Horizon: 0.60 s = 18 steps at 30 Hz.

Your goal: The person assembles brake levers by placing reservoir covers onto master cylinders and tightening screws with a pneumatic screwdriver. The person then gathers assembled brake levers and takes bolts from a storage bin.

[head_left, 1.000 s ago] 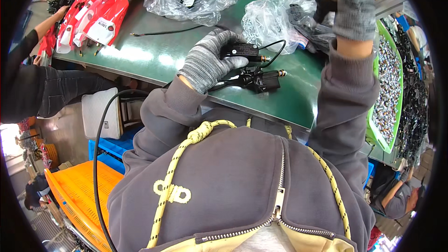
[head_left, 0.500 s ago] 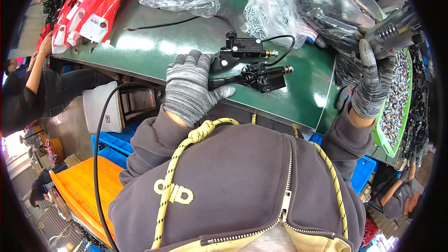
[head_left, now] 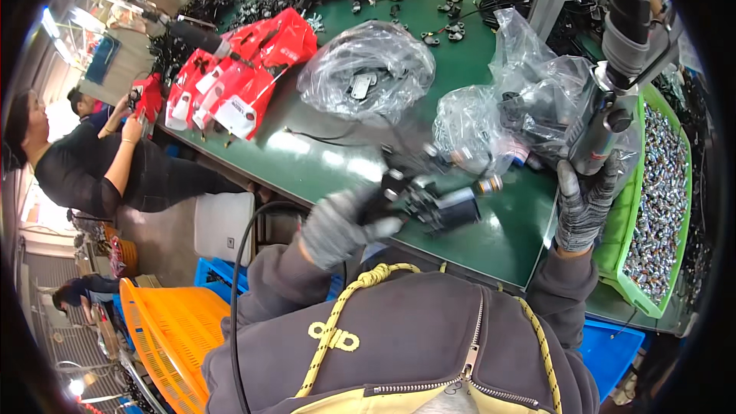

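Note:
My left hand (head_left: 337, 228), in a grey knit glove, is closed around the lever end of a black brake lever assembly (head_left: 452, 213) with a brass-coloured fitting. The assembly is tilted over the near edge of the green table and smeared by motion. Just beyond it lies a second black assembly (head_left: 399, 159) with a thin cable, also blurred. At the right, my gloved right hand (head_left: 584, 211) has its thumb and fingers on either side of the lower end of a grey power screwdriver (head_left: 599, 134), which stands nearly upright. Part of that grip is hidden.
Clear plastic bags (head_left: 471, 126) of screws and black parts lie near the screwdriver. A green bin (head_left: 632, 261) of small metal fittings stands at right. Red bags (head_left: 253, 69) and another clear bag (head_left: 368, 69) lie farther back. A co-worker (head_left: 84, 153) is at left, above an orange basket (head_left: 169, 330).
My left hand has lifted the brake lever assembly off the table. The screwdriver has swung from slanting to nearly upright, and my right hand has moved lower. The view has tilted up.

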Each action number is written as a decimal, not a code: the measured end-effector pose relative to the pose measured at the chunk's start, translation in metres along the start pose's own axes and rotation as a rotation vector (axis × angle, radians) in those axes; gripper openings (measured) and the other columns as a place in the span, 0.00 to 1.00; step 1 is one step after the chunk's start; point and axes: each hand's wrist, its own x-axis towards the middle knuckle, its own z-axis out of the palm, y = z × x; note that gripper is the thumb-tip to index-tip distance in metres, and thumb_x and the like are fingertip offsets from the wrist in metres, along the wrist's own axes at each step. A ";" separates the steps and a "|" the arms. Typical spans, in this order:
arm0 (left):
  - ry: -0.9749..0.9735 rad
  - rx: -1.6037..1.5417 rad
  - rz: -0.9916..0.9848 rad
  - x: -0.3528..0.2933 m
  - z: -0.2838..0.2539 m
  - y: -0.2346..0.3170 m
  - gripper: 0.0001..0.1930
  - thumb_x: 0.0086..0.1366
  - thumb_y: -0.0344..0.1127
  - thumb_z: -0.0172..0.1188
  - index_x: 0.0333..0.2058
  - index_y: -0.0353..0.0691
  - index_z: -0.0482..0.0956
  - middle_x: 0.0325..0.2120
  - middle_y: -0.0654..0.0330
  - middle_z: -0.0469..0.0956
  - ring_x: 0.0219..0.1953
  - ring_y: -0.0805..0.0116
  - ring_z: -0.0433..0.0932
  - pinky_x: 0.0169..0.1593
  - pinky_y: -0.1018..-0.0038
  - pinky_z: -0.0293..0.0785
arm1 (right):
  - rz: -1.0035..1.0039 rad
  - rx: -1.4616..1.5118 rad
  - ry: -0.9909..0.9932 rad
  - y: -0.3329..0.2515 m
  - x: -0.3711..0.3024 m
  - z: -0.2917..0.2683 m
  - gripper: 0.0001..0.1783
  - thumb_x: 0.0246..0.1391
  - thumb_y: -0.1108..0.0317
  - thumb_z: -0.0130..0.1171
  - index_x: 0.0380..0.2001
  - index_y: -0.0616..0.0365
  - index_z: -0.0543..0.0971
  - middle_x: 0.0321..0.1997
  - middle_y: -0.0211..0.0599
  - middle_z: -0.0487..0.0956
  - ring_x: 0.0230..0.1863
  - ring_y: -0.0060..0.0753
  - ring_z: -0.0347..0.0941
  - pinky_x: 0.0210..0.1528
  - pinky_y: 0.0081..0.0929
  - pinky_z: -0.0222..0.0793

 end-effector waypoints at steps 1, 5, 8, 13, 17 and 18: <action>0.041 -0.567 -0.117 0.007 -0.010 0.004 0.26 0.56 0.33 0.73 0.54 0.38 0.75 0.37 0.61 0.82 0.41 0.70 0.79 0.45 0.70 0.77 | 0.008 -0.031 0.020 0.004 0.001 0.002 0.42 0.48 0.81 0.69 0.65 0.55 0.63 0.60 0.38 0.71 0.54 0.31 0.72 0.56 0.32 0.71; 0.645 -0.475 0.074 0.069 -0.060 -0.016 0.20 0.60 0.25 0.69 0.51 0.35 0.76 0.40 0.64 0.80 0.41 0.75 0.76 0.45 0.79 0.74 | 0.024 -0.044 0.087 0.018 0.003 0.002 0.42 0.48 0.79 0.70 0.66 0.56 0.63 0.59 0.40 0.72 0.54 0.33 0.72 0.55 0.33 0.72; 0.808 -0.416 -0.017 0.128 -0.099 -0.051 0.21 0.62 0.33 0.68 0.52 0.33 0.75 0.41 0.61 0.81 0.40 0.75 0.77 0.46 0.74 0.73 | -0.016 0.008 0.066 0.010 0.007 0.004 0.42 0.49 0.77 0.70 0.66 0.55 0.62 0.59 0.41 0.72 0.54 0.34 0.72 0.54 0.34 0.73; 0.956 0.299 -0.310 0.193 -0.122 -0.112 0.31 0.62 0.44 0.64 0.58 0.29 0.69 0.46 0.44 0.80 0.46 0.52 0.79 0.52 0.66 0.72 | 0.008 -0.034 -0.082 0.003 0.006 0.011 0.43 0.49 0.75 0.70 0.66 0.53 0.62 0.66 0.44 0.66 0.63 0.38 0.68 0.58 0.33 0.71; 0.633 0.335 -0.507 0.204 -0.121 -0.121 0.34 0.58 0.47 0.62 0.60 0.36 0.66 0.51 0.34 0.74 0.55 0.40 0.74 0.57 0.56 0.69 | -0.041 -0.011 -0.121 -0.010 0.011 0.021 0.39 0.50 0.72 0.71 0.65 0.56 0.65 0.58 0.40 0.75 0.56 0.33 0.73 0.58 0.31 0.70; 0.544 0.400 -0.603 0.204 -0.119 -0.119 0.35 0.58 0.46 0.62 0.61 0.40 0.65 0.50 0.34 0.75 0.53 0.39 0.75 0.57 0.56 0.69 | -0.064 -0.008 -0.116 -0.011 0.012 0.021 0.39 0.50 0.71 0.71 0.64 0.57 0.66 0.56 0.39 0.76 0.55 0.33 0.74 0.57 0.30 0.70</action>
